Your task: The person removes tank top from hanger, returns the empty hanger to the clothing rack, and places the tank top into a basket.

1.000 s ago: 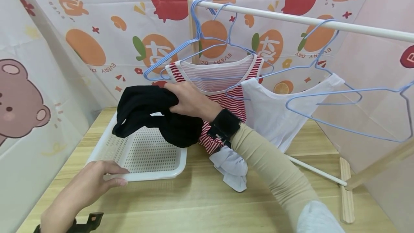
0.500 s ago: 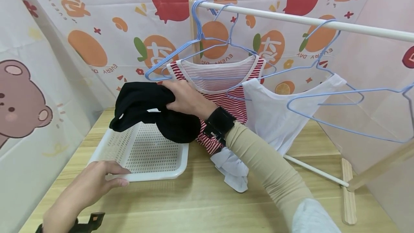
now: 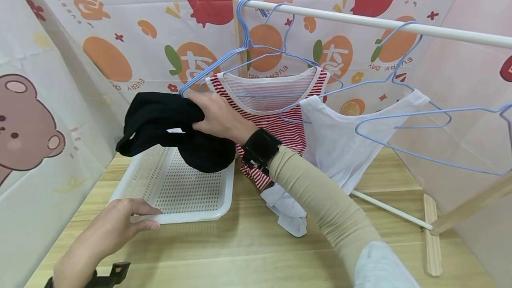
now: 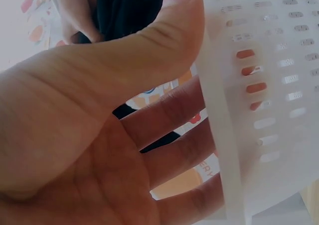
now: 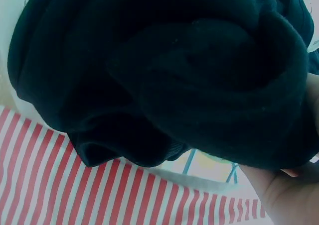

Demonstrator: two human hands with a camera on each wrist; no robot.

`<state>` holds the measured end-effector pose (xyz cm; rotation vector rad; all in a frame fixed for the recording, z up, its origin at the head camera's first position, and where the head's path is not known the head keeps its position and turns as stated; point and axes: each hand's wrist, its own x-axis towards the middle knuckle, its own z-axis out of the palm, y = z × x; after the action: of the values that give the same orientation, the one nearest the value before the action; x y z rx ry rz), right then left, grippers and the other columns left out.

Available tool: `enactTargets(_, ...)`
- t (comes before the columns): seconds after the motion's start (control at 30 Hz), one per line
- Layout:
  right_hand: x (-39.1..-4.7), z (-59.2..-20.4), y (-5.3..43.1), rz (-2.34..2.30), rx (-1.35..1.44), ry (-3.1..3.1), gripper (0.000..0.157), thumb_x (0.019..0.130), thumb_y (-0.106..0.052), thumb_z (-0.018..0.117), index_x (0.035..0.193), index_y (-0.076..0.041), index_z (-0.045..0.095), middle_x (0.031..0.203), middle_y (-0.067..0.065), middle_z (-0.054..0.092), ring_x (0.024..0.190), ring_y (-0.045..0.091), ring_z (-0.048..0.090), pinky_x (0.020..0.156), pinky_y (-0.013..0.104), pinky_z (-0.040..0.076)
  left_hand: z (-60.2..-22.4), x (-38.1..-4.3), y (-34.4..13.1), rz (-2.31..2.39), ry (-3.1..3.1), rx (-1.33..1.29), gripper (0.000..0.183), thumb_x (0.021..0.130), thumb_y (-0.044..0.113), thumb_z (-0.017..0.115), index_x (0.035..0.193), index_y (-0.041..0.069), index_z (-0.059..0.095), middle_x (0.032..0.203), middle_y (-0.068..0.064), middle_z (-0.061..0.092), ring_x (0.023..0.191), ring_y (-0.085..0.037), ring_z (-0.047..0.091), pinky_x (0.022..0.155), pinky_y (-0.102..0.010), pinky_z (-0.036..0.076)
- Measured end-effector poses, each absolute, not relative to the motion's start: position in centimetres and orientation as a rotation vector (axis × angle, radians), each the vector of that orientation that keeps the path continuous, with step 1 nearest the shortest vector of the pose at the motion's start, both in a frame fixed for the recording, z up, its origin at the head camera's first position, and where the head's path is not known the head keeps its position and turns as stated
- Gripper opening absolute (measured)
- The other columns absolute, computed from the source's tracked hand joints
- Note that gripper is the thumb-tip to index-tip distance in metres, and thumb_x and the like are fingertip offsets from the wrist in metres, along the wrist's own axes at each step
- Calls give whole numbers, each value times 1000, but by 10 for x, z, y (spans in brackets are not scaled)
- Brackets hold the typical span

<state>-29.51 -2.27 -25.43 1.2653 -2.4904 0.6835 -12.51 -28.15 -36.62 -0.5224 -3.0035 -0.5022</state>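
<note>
- Left of centre in the head view, I have the black garment (image 3: 156, 110) lifted above the white basket (image 3: 192, 218), gripped by the right hand (image 3: 220, 114).
- Lower left, the left hand (image 3: 116, 221) pinches the basket's near rim.
- I judge the step in hand as moving the garment; whether into or out of the basket, I can't tell. My next move seems to call for a firm grip and the basket steadied.
- Upper centre, bundled blue hangers (image 3: 216, 65) end right by the garment; I can't tell if they touch. They could snag it.
- Centre, the striped top (image 3: 280, 119) hangs behind my right forearm and could catch too.
- Right of it hang a white top (image 3: 332, 137) and a bare hanger (image 3: 452, 110), above the counter (image 3: 192, 261).
</note>
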Motion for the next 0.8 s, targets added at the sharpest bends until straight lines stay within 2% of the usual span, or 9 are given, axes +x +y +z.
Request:
enactTargets(0.17,-296,-257,-30,699,1256,-2486,45,91,-14,76,130,-3,56,124,9,69,108,19,62,100,25,51,-367,-124,-282,-509,-2992,-523,22,71,27,90,91,19,83,92,5,80,92,-19,72,79,-35,59)
enactTargets(0.47,-306,-270,-31,726,1144,-2539,55,91,-17,78,139,-3,55,133,10,68,119,20,64,107,28,50,-367,-124,-282,-503,-2987,-525,22,72,26,90,91,18,83,92,5,80,93,-25,74,80,-38,60)
enactTargets(0.67,-316,-279,-28,740,1117,-2541,50,90,-15,79,133,-2,58,127,11,70,113,21,64,102,30,52,-369,-123,-283,-492,-2975,-525,22,71,26,90,91,19,83,92,5,80,95,-26,73,82,-41,60)
enactTargets(0.8,-321,-284,-26,724,1102,-2539,49,90,-15,79,132,-2,59,128,10,70,115,21,64,104,31,51,-369,-123,-283,-491,-2968,-536,23,71,26,90,91,19,83,92,5,80,96,-27,73,84,-43,60)
